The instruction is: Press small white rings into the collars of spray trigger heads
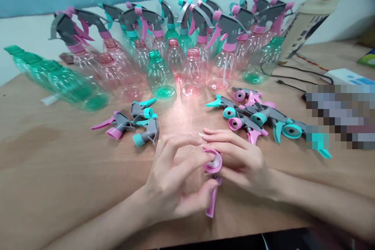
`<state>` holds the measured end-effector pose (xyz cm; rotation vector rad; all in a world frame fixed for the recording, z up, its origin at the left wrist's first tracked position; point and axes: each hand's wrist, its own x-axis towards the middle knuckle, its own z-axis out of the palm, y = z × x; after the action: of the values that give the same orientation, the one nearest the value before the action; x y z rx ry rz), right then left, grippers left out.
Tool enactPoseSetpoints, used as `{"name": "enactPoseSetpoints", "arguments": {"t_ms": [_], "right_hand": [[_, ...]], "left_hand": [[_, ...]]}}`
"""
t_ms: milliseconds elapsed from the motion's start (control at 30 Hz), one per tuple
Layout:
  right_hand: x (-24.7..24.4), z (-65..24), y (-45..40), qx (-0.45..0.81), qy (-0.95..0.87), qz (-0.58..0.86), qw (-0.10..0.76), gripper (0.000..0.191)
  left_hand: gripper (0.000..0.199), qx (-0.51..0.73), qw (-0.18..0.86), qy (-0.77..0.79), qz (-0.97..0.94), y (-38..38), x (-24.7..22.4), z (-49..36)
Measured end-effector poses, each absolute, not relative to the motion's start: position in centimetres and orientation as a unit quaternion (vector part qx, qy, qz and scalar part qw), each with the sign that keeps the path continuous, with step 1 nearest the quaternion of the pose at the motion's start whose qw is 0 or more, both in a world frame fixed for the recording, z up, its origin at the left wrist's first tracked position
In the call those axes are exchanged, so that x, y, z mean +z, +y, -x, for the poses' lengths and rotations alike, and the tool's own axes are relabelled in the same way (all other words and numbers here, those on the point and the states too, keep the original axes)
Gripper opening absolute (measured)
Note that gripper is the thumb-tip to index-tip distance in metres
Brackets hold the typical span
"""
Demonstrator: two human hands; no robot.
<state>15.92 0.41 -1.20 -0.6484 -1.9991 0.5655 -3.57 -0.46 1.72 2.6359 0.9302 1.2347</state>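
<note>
Near the table's front edge, a trigger spray head (216,166) is between my two hands, its pink collar opening toward me and its pink trigger pointing down. My left hand (175,179) has its index fingertip at the collar's opening and its thumb beside the trigger. From the other side, my right hand (244,160) wraps round the head, whose grey body is mostly hidden behind the fingers. Several loose spray heads (260,114) lie beyond my right hand. To the left, teal and pink heads (120,122) form a smaller group.
Clear green and pink bottles (161,76) stand in rows at the back, many topped with spray heads. A row of green bottles (58,74) stretches along the left. A cream printed container (307,23), black cables (304,74) and a white box (348,77) are at right.
</note>
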Motion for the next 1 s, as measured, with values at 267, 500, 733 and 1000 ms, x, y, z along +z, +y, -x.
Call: {"name": "enactPoseSetpoints", "arguments": {"t_ms": [267,500,733,1000], "right_hand": [[-1.1,-15.8,0.2,0.234,-0.823,0.253,0.451,0.038],[0.5,-16.1,0.8,0.185,-0.826,0.273,0.457,0.033],[4.0,-22.1,1.7,0.080,-0.827,0.435,0.346,0.020],[4.4,-31.8,5.4,0.147,-0.659,0.678,0.289,0.042]], "left_hand": [[0.009,0.414,0.055,0.310,-0.854,0.0,1.6,3.8],[0.019,0.433,0.082,0.310,-0.842,-0.3,1.5,3.8],[0.023,0.440,0.099,0.310,-0.837,-0.7,1.5,3.4],[0.015,0.391,0.091,0.355,-0.844,0.4,0.8,3.1]]}}
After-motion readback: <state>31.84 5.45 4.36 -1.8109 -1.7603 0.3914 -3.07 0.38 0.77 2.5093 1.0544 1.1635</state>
